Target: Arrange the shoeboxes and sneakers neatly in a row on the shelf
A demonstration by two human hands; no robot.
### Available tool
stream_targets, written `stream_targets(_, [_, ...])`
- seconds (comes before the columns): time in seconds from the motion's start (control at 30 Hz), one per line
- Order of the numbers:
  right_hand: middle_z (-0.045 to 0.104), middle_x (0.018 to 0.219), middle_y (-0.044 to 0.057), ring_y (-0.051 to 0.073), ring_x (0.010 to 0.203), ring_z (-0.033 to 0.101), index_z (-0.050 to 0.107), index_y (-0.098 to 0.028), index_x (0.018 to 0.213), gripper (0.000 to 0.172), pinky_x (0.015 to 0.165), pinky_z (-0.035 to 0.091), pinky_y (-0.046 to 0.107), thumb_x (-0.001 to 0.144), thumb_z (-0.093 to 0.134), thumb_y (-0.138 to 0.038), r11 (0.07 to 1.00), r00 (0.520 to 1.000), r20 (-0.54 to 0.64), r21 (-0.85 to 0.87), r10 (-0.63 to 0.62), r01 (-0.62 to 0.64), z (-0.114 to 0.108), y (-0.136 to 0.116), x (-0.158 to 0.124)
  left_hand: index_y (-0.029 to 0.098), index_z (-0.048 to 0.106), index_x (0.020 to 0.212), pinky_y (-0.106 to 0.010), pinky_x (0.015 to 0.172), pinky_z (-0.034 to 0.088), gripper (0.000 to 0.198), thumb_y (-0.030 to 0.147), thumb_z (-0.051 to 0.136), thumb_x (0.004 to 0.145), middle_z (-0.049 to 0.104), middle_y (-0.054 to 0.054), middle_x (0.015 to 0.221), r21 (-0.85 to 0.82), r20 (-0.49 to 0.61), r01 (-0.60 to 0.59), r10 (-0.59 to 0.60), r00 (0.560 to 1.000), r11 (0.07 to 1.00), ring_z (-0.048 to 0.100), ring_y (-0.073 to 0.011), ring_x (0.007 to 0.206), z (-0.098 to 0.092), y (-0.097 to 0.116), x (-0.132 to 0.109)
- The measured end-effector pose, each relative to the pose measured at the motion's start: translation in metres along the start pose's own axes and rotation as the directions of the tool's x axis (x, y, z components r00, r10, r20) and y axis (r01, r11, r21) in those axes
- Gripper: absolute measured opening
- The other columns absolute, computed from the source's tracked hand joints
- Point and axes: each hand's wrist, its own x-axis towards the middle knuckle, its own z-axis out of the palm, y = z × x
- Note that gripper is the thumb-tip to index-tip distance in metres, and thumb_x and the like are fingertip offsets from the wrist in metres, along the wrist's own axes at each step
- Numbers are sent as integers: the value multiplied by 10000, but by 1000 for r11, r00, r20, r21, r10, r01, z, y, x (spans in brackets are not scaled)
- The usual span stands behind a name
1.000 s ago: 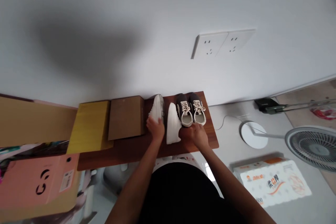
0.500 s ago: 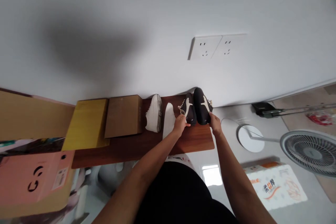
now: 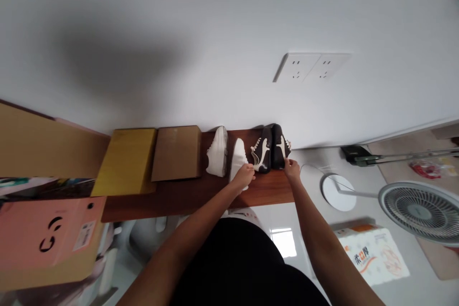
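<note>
Two dark brown sneakers with cream stripes and pale laces rest side by side on a reddish-brown wooden board, toes toward the wall. My left hand (image 3: 244, 175) is closed at the heel of the left dark sneaker (image 3: 266, 153), its fingertips pinching the back edge. At the heel of the right dark sneaker (image 3: 278, 146), my right hand (image 3: 292, 169) grips with thumb and fingers. Just left of them, partly behind my left hand, is a white shoe (image 3: 238, 155). Another white shoe (image 3: 217, 153) lies tipped on its side beyond it.
A brown box (image 3: 177, 153) and a yellow box (image 3: 125, 160) share the wooden board (image 3: 267, 190). Pink carton (image 3: 36, 234) stands at lower left. To the right are a fan (image 3: 419, 211), its white base (image 3: 339, 192) and a tissue pack (image 3: 375, 256). Sockets (image 3: 315, 67) are on the wall.
Both dark sneakers have turned more upright, showing their openings and laces, and sit close together. My left hand has shifted down to the left sneaker's heel. The view has shifted slightly.
</note>
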Motion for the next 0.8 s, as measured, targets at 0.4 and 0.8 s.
stream_targets(0.4, [740,1072,80,227,945,700,688,-194,1094,280,872,527,350,880,571,-330,966,793,585,-63,-167,249,73,-51,-186,182,675,1143,-320,1002,497,335,242,504,861,728,-94,1183,361,-129,-143,201,971,921,678,-218,1110,-238,-107,-103])
stream_targets(0.8, [724,1192,117,256,1091,687,679,-186,1208,355,1000,507,405,876,630,-300,882,542,737,157,-404,444,210,-194,-328,192,695,1099,-368,986,512,290,272,528,875,748,-91,1107,294,-330,-208,303,894,933,693,-228,1053,-394,-166,-149])
